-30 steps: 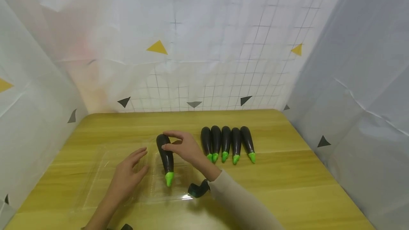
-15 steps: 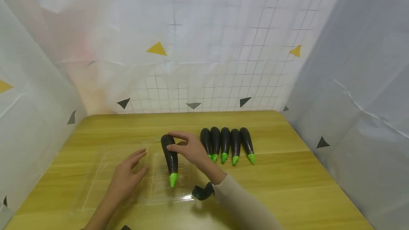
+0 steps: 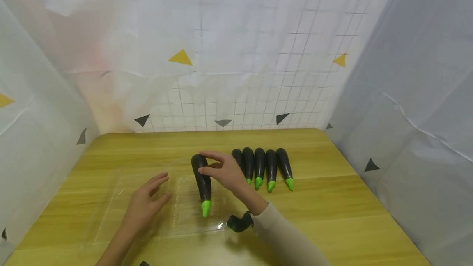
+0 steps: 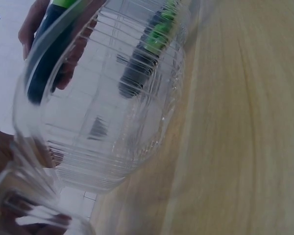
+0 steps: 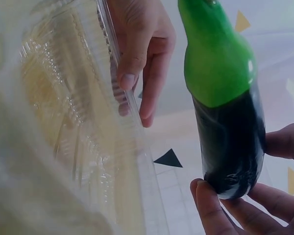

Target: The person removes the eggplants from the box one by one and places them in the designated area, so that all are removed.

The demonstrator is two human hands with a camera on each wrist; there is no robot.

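Observation:
A dark purple eggplant with a green stem end [image 3: 204, 186] hangs over the right half of a clear plastic clamshell box [image 3: 173, 233]. My right hand [image 3: 225, 173] holds it between thumb and fingers near its rounded end. In the right wrist view, the eggplant [image 5: 225, 117] is upright, stem end up, with fingertips round its lower end. My left hand [image 3: 144, 204] is at the middle of the box, thumb and fingers spread apart. Beside the box's rim, the left hand [image 5: 142, 54] also shows in the right wrist view; its exact contact is unclear.
Several more eggplants [image 3: 260, 165] lie in a row right of the box, stem ends toward me. The wooden table [image 3: 332, 216] is bordered by white sheeting [image 3: 240, 89] at the back and sides. A black strap piece [image 3: 240, 221] sits at my right wrist.
My right hand has moved slightly to the right with the eggplant still held. The left hand stays almost where it was at the box.

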